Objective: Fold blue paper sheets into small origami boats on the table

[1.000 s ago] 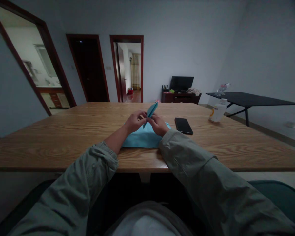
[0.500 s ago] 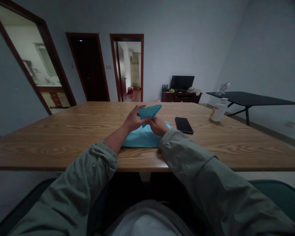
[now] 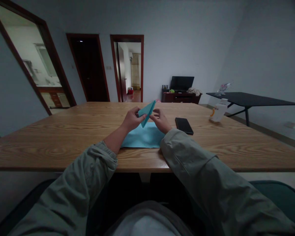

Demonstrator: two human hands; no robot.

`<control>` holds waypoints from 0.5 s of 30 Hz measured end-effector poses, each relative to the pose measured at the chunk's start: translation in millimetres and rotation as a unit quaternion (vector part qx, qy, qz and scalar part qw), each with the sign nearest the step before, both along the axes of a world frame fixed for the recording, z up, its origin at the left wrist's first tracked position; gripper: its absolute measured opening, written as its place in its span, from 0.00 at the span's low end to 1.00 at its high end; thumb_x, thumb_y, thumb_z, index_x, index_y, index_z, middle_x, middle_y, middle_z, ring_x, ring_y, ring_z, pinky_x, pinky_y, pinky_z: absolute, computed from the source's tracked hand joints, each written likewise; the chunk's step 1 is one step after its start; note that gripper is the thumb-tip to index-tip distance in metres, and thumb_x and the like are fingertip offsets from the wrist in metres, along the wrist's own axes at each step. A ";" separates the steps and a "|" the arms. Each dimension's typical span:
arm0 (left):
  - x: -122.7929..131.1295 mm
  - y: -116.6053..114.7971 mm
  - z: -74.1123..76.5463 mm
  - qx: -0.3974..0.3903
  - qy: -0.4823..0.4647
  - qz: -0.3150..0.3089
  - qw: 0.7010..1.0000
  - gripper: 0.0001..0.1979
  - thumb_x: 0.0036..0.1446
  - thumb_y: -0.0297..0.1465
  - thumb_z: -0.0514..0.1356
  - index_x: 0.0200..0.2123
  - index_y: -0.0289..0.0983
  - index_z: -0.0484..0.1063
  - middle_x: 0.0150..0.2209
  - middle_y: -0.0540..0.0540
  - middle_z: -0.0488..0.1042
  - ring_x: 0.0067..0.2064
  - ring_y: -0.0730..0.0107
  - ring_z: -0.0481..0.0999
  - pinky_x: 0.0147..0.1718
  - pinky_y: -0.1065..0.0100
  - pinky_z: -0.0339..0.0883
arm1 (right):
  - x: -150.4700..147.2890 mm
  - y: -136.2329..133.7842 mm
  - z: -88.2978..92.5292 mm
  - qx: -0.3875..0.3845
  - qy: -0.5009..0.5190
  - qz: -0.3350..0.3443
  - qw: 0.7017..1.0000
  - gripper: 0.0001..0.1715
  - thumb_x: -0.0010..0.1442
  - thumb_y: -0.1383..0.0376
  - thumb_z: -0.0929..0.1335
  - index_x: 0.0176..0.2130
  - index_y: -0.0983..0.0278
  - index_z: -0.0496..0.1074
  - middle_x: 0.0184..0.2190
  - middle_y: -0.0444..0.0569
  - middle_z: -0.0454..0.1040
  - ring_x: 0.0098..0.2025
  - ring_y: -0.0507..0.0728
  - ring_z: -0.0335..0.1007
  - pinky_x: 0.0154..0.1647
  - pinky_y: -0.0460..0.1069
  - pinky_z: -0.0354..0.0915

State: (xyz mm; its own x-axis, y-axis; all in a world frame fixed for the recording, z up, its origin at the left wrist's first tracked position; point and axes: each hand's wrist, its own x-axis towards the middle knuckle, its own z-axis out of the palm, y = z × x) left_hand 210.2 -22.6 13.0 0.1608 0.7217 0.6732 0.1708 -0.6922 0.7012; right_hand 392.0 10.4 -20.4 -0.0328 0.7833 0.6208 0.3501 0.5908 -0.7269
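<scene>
A folded piece of blue paper is held up at a tilt over the table, its narrow folded edge turned partly toward me. My left hand grips it from the left, thumb on the near side and fingers behind. At its right edge, my right hand has curled fingers, with the thumb and fingertips at the paper; the exact contact is small and partly hidden. Beneath both hands a flat light-blue sheet lies on the wooden table near its front edge.
To the right of the sheet lies a black phone. Farther right stands a white plastic bottle. Beyond the table are a black folding table, a television on a dark cabinet, and doorways in the wall.
The folded paper has turned, so its narrow edge now shows more and its tip points up. My right hand has shifted slightly up and right, its fingers more raised.
</scene>
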 end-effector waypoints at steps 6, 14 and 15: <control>-1.4 -0.7 1.4 -0.006 0.000 0.013 1.000 0.12 0.48 0.35 0.66 0.28 0.36 0.65 0.24 0.54 0.69 0.25 0.74 0.70 0.25 0.72 0.64 | 1.2 -3.9 4.4 -0.030 0.051 0.094 0.994 0.32 0.53 0.50 0.71 0.51 0.66 0.69 0.47 0.55 0.75 0.47 0.60 0.73 0.50 0.56 0.68; -2.8 -2.8 -1.6 0.039 0.110 0.078 0.990 0.08 0.51 0.34 0.63 0.29 0.38 0.66 0.25 0.53 0.69 0.27 0.73 0.70 0.28 0.71 0.64 | -4.6 -19.2 12.9 -0.014 -0.043 0.035 0.998 0.21 0.56 0.53 0.69 0.38 0.68 0.76 0.34 0.52 0.79 0.36 0.59 0.75 0.39 0.54 0.70; -2.1 -2.9 -2.9 0.039 0.121 0.077 0.989 0.08 0.51 0.34 0.62 0.30 0.38 0.66 0.27 0.52 0.70 0.29 0.72 0.72 0.29 0.71 0.66 | -5.4 -19.7 13.1 -0.009 -0.056 0.019 0.998 0.19 0.57 0.54 0.68 0.37 0.68 0.77 0.32 0.52 0.79 0.34 0.59 0.75 0.38 0.53 0.70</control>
State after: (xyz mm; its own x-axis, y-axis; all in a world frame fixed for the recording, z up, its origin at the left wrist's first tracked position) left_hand 208.1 -25.4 10.0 0.2163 0.6973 0.6833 0.4355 -0.6953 0.5717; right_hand 386.7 -9.3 -7.3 -0.1306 0.7908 0.5980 0.4071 0.5927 -0.6949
